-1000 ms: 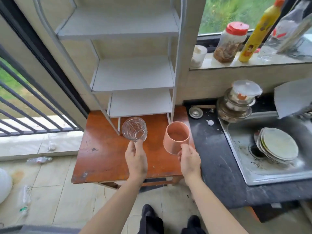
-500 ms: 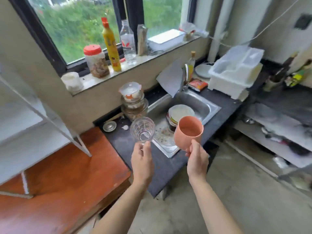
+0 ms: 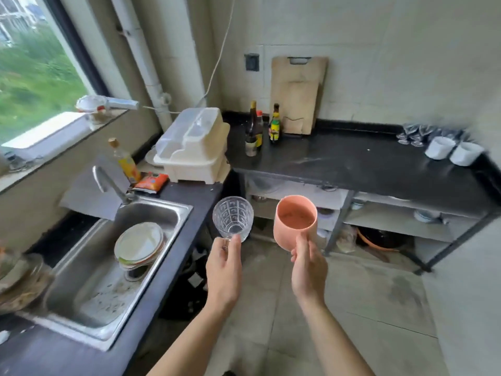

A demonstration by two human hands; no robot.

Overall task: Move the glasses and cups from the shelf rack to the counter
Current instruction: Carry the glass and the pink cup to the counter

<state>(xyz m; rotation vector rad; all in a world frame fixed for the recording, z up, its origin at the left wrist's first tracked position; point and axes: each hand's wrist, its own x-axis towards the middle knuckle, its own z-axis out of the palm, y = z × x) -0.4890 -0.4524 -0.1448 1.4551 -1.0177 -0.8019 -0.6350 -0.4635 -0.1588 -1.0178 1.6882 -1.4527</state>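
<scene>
The left hand [image 3: 223, 270] has its grip closed low around the base of a clear patterned glass [image 3: 233, 217], thumb across the near side, and the right hand [image 3: 307, 270] has its grip closed the same way around the lower wall of a pink cup [image 3: 295, 222]. Both vessels are held mouth-up and tipped a little away from the person, just beside each other but not touching. Gripping them near the bottom probably leaves the rims free and lets each be set down on its base without shifting the fingers. Both forearms reach forward from the bottom of the view, nearly parallel, wrists straight, carrying the pair in mid-air above the floor, between the sink [image 3: 113, 256] on the left and the black table [image 3: 360, 166] ahead. At the far right of that table stand two white cups [image 3: 452, 151] and a cluster of clear glasses [image 3: 414, 134], which suggests the pair in hand is bound for the same spot; neither is set down yet.
</scene>
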